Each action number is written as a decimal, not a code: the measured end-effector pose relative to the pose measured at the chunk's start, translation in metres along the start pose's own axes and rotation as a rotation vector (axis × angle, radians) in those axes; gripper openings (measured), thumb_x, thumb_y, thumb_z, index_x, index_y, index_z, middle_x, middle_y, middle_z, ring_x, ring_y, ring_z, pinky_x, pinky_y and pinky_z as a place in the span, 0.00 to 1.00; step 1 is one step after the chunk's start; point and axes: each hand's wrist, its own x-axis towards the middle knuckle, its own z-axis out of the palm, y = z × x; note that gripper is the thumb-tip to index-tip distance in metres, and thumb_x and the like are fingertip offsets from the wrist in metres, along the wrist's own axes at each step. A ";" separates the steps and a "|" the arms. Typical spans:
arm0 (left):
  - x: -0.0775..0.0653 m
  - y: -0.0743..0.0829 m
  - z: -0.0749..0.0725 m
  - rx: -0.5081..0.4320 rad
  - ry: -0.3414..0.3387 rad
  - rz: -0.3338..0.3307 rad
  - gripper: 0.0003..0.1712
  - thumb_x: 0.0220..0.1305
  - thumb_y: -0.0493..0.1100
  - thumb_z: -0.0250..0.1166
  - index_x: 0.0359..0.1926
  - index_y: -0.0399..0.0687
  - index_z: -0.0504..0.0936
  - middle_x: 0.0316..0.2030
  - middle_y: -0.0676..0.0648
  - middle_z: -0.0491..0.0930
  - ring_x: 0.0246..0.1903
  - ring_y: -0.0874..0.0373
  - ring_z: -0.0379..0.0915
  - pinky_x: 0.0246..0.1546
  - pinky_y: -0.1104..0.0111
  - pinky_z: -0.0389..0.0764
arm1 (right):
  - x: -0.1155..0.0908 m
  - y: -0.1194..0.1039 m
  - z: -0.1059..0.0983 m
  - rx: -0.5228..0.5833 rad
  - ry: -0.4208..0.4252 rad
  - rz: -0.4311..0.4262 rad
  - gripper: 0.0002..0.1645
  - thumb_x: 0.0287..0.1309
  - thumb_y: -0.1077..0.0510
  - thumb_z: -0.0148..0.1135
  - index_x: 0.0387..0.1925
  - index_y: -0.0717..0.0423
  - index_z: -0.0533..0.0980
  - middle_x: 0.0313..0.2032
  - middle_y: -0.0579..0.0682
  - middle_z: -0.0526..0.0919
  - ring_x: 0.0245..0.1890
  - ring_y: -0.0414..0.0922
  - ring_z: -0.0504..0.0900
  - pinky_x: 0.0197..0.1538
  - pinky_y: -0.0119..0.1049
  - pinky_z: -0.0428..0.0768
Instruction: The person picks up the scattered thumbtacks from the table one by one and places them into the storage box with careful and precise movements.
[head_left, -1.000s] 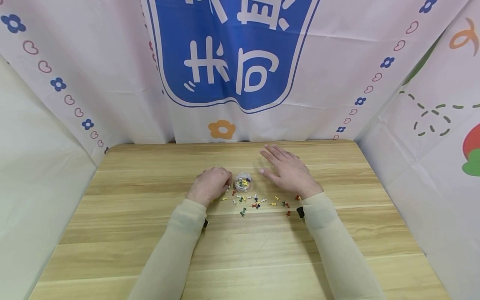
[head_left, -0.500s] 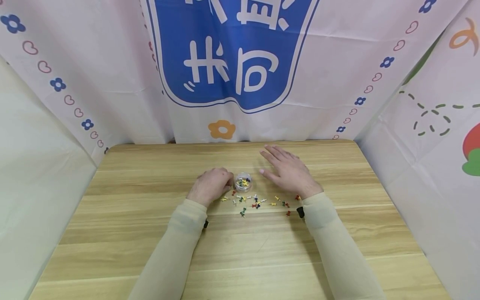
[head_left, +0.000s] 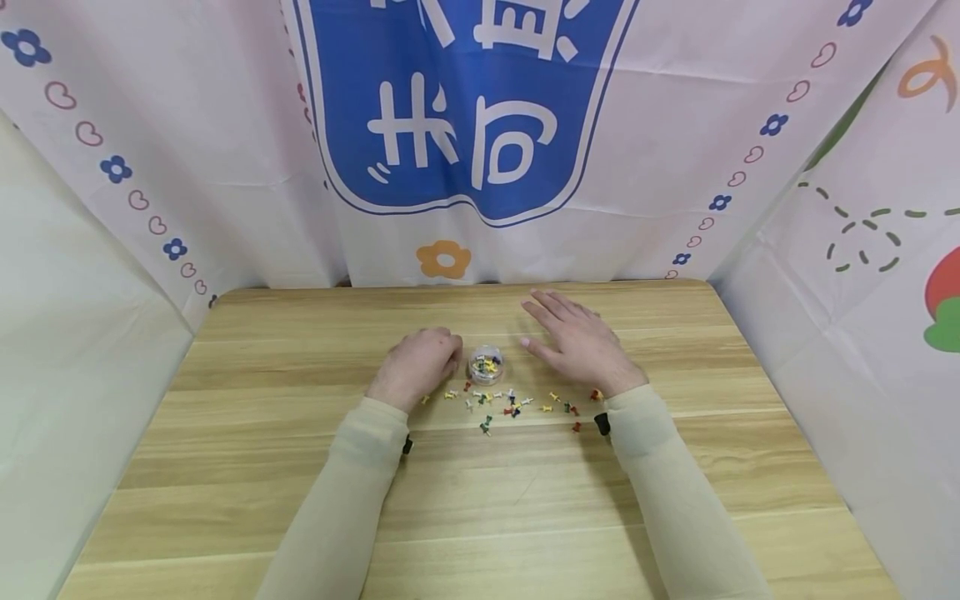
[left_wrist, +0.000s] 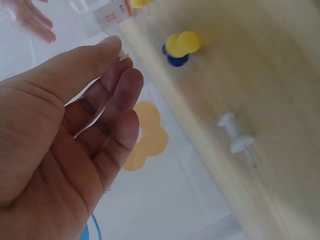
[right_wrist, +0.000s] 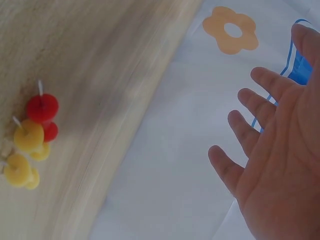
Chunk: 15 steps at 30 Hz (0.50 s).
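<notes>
Clear round container on tabletop holds mixed-colour pushpins, left hand at its left pinching white pushpin, right hand spread at right.

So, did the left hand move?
Yes, a little: the left hand shifted left and forward, judged against the cup, which stayed put.

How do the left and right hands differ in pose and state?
Grip: the left hand pinches what looks like a white pushpin; the right hand holds nothing visible.
Fingers: the left hand's are curled in; the right hand's are extended and spread apart.
Place: the left hand is left of the clear cup, the right hand to its right.
Shared: both are bare, come out of cream sleeves and sit palm-side away from the head camera.
</notes>
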 end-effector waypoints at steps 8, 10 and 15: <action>0.002 0.008 -0.007 0.013 0.040 0.034 0.05 0.67 0.42 0.71 0.43 0.51 0.85 0.39 0.53 0.83 0.40 0.57 0.79 0.46 0.62 0.85 | 0.000 0.002 0.000 -0.011 -0.005 0.000 0.48 0.73 0.23 0.32 0.83 0.42 0.53 0.83 0.46 0.46 0.81 0.52 0.48 0.79 0.56 0.51; 0.003 0.013 -0.008 0.012 0.047 0.051 0.06 0.67 0.42 0.71 0.45 0.52 0.86 0.41 0.53 0.83 0.42 0.57 0.80 0.48 0.63 0.85 | 0.000 0.002 0.000 -0.014 -0.007 0.003 0.48 0.73 0.23 0.32 0.83 0.41 0.52 0.83 0.45 0.45 0.81 0.51 0.46 0.79 0.55 0.50; 0.006 0.024 -0.007 0.019 0.065 0.107 0.07 0.68 0.42 0.70 0.46 0.52 0.86 0.41 0.54 0.84 0.40 0.59 0.80 0.45 0.65 0.84 | 0.001 0.003 0.001 -0.012 -0.007 0.004 0.48 0.72 0.23 0.32 0.83 0.40 0.51 0.83 0.44 0.45 0.81 0.48 0.43 0.80 0.53 0.49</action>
